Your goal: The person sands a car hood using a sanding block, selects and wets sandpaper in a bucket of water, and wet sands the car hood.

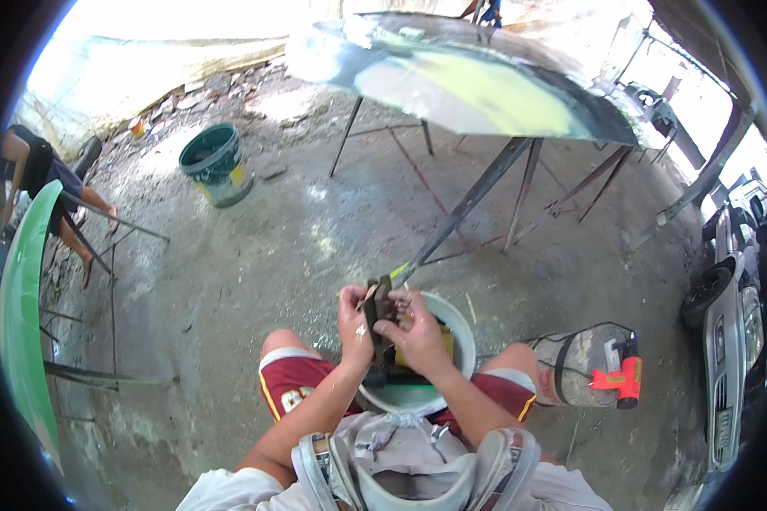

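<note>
My left hand [355, 330] and my right hand [419, 332] are both closed on a dark brown sanding block [382, 305], one hand at each side of it. They hold it upright above the near side of a round white bucket [464, 336] between my knees. Inside the bucket I see something yellow [446, 342] and a dark long piece, partly hidden by my hands and wrists. The fingertips behind the block are hard to make out.
Ahead stands a large car panel [486, 94] with pale yellow patches, on metal trestle legs [477, 192]. A green bucket [217, 166] sits far left, near a green panel [27, 315] and another person's legs [81, 238]. A red pistol-shaped tool [629, 381] and a parked car [724, 324] are at right.
</note>
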### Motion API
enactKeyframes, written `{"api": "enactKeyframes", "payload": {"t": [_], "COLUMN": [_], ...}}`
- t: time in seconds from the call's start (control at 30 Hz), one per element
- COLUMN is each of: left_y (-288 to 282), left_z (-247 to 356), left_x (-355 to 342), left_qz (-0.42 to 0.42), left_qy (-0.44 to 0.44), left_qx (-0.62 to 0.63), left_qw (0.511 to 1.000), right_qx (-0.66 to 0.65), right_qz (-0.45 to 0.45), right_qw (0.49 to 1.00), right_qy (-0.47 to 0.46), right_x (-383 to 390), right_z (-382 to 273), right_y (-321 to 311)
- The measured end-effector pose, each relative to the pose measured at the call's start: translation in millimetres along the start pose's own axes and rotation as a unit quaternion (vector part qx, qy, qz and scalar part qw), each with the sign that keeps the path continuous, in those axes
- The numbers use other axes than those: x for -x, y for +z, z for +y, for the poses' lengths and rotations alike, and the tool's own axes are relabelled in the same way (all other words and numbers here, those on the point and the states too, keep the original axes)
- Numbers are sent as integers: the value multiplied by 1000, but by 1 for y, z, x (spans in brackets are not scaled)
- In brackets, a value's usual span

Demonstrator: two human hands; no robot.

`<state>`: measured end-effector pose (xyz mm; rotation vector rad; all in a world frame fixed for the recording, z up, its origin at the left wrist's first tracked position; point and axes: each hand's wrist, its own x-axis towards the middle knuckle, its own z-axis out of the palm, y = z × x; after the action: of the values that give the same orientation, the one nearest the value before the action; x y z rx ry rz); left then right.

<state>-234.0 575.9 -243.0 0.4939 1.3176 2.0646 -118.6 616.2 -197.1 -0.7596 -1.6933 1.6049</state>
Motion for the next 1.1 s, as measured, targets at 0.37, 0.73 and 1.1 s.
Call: {"api": "enactKeyframes", "payload": {"t": [0.37,0.73,1.1], "left_y": [20,14,-60], "left_z": [12,-26,-211], "left_x": [-4,19,-8], "left_qz": [62,8,73], "left_qy": [147,-147,-341], "left_qx": [-260,111,-172], "left_qw": [952,983,921], "right_qx": [15,180,193], "right_qz": [-24,-30,-59], "right_qw": [999,978,936], "right_qy": [-25,-98,289], "right_x": [5,-8,-35], "right_z": [19,37,228], "right_y": [-10,-43,-90]}}
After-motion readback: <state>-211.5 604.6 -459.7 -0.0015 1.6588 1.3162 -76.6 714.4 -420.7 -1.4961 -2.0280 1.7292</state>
